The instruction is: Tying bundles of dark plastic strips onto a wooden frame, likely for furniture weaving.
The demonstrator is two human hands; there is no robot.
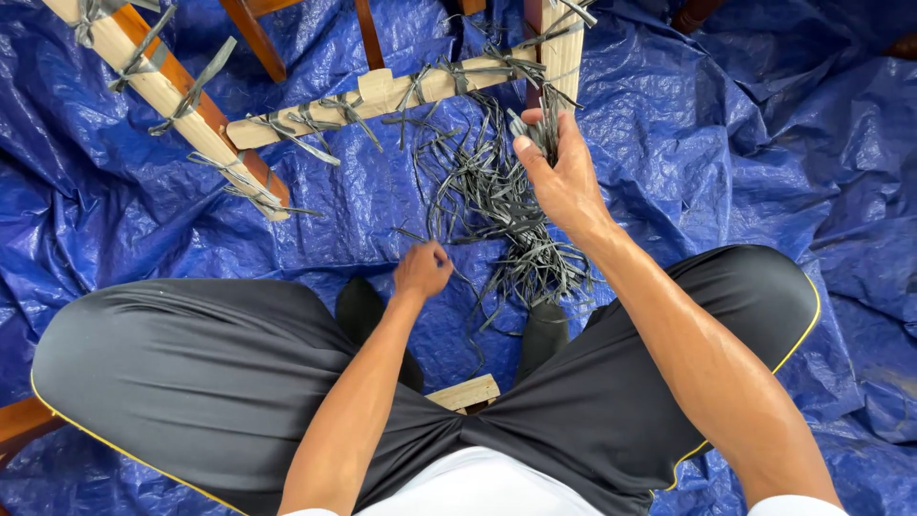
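Observation:
My right hand (pixel 562 172) is raised near a pale wooden bar (pixel 382 94) and grips a bundle of thin grey strips (pixel 535 129). My left hand (pixel 422 268) is lower, fingers closed, pinching one strip from a loose pile of grey strips (pixel 487 205) spread on the blue tarp (pixel 726 143). Short grey strips are knotted along the bar and along a second slanted wooden bar (pixel 158 81) at the upper left. An upright wooden post (pixel 562 43) meets the bar just above my right hand.
I sit on a low wooden seat (pixel 465 392), knees apart in black shorts (pixel 191 373), dark shoes (pixel 363 311) on the tarp. Reddish-brown wooden frame legs (pixel 256 38) stand at the back. Crumpled tarp covers the floor all around.

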